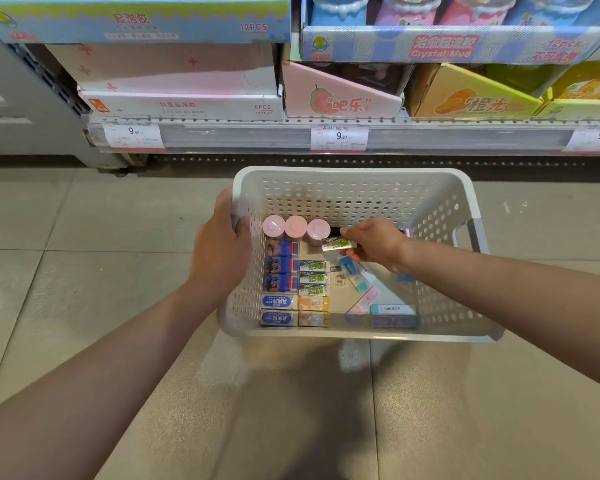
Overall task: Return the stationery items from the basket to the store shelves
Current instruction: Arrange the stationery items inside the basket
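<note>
A white perforated basket (354,194) hangs above the tiled floor in front of the shelves. My left hand (219,247) grips its left rim. Inside the basket my right hand (374,242) pinches a small green-and-black eraser (336,243), lifted slightly above the others. Below it lie three pink round-lidded tubs (294,226), blue erasers (281,265), more green-and-black erasers (312,277), orange erasers (313,310) and a blue correction tape (352,271). A purple box (392,315) lies at the basket's near right.
The low store shelf (326,135) runs across the top, with price tags reading 9.90. On it stand display boxes: a pink-white one (177,81), a pink guava one (340,95), an orange one (471,95) and a Crystal Mud box (444,46). Grey tiled floor (84,271) surrounds the basket.
</note>
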`<state>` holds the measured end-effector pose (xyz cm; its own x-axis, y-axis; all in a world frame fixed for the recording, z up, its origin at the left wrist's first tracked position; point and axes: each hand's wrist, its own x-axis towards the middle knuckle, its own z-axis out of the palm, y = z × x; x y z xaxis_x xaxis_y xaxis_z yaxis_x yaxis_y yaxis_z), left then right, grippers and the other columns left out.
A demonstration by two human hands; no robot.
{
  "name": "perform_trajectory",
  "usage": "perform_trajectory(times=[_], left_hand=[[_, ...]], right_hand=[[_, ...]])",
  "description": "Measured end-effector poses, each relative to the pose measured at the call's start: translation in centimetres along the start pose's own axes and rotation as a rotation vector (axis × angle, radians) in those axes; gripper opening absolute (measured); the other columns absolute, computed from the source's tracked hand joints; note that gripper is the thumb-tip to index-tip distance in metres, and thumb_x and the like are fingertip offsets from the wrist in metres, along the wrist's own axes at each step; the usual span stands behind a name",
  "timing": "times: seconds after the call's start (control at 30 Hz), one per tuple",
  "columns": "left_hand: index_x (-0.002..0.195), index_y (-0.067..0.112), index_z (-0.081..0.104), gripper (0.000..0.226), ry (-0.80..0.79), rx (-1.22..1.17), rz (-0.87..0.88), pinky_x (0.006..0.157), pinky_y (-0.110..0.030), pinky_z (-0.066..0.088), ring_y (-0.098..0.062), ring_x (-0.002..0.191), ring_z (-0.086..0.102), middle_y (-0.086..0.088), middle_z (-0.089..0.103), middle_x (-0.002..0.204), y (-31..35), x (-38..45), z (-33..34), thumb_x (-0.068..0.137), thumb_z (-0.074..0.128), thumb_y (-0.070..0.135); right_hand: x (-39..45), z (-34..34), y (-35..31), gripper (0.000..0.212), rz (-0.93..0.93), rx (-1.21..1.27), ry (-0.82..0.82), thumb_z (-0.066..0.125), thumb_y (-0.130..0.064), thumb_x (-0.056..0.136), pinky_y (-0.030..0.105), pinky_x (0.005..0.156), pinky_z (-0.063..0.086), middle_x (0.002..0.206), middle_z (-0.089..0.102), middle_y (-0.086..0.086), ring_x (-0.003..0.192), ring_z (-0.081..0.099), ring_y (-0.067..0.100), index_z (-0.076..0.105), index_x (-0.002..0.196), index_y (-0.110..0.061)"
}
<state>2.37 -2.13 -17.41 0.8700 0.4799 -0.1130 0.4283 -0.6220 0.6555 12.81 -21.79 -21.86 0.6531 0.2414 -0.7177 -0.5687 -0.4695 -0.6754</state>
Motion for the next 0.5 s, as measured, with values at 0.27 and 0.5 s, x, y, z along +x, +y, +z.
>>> perform_trajectory(times=[0.27,0.5], left_hand=[[0.138,0.022,0.033,0.040,-0.004,-0.003,-0.003,0.070,-0.027,0.040,-0.015,0.081,0.054,0.004,0.053,0.097,0.1,-0.1,0.0,0.099,0.036,0.017],[0.139,0.023,0.031,0.040,-0.004,0.000,-0.003,0.072,-0.027,0.041,-0.014,0.083,0.052,0.006,0.051,0.099,0.2,-0.1,-0.1,0.099,0.036,0.018]], right_hand=[[1.8,1.7,0.5,0.034,0.018,-0.277,0.053,0.048,0.004,0.090,0.020,0.065,0.053,0.122,0.058,0.025,0.066,0.055,0.013,0.052,0.124,0.010],[2.9,3.3,1.2,0.022,-0.036,-0.507,0.286,0.062,-0.012,0.087,0.035,0.088,0.055,0.107,0.068,0.013,0.099,0.065,0.024,0.069,0.105,-0.001]])
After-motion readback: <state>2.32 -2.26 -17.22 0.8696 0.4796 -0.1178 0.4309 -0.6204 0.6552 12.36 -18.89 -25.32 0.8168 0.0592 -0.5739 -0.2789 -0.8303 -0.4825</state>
